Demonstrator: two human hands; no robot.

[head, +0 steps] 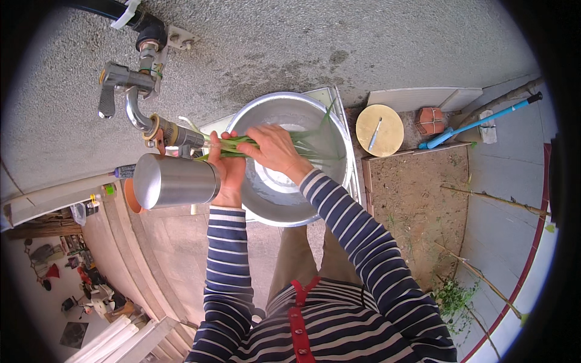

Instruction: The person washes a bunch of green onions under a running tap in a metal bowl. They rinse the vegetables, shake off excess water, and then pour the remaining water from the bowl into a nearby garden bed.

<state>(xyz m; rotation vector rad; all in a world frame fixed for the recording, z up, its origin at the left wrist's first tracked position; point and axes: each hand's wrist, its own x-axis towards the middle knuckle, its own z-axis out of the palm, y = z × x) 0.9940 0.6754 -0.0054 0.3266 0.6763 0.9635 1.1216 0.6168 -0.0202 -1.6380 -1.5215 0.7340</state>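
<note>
A bunch of long green leafy stalks, likely scallions, lies across both hands above a wide metal basin. My left hand is under the pale end of the bunch, palm up, fingers curled around it. From above, my right hand grips the stalks farther along, thumb pointing left. The leaf tips spread over the basin's right side, and some look blurred. Shallow water glints on the basin's bottom. The tap nozzle points at the stalks just left of my left hand.
A lever tap juts from the rough wall. Beside my left wrist is a brushed-metal cylinder. To the right are a round yellowish board with a brush-like tool, tied terracotta pieces, a blue-handled tool and a soil bed.
</note>
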